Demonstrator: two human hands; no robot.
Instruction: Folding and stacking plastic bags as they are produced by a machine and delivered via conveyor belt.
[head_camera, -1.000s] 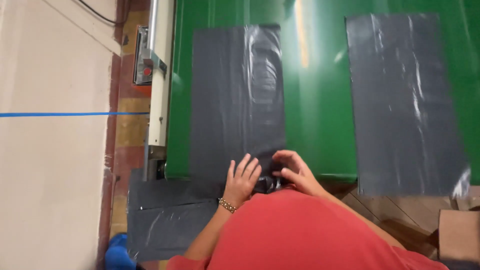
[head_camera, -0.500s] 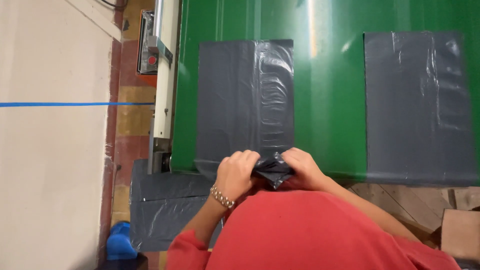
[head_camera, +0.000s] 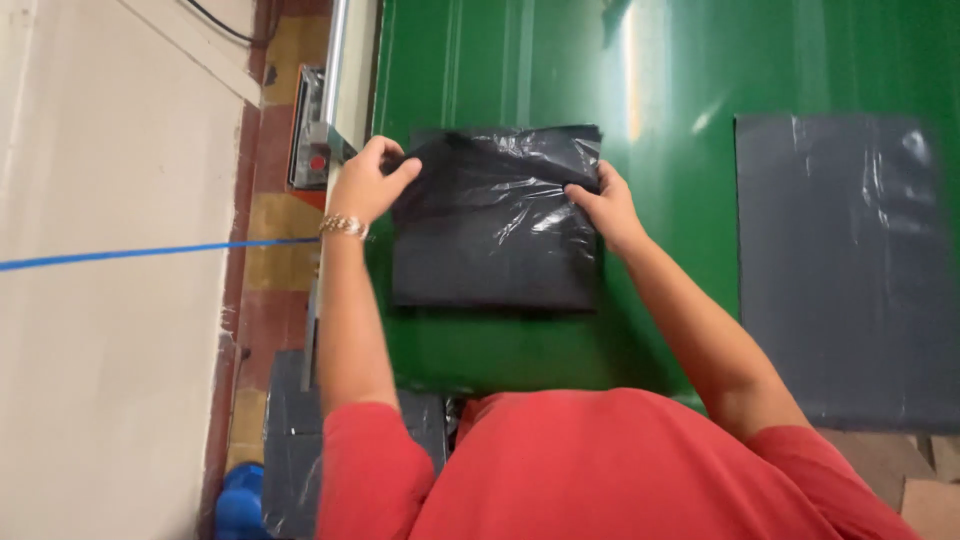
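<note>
Left hand (head_camera: 365, 180) pinching top-left corner of folded dark plastic bag (head_camera: 495, 225), fingers pressed on its edge. Right hand (head_camera: 605, 205) gripping bag's right edge, fingers closed over it. Bag flat on green worktop (head_camera: 680, 80), centre frame. Second grey bag (head_camera: 845, 265) at 3 o'clock, well apart. Bag stack (head_camera: 290, 450) at 7 o'clock.
</note>
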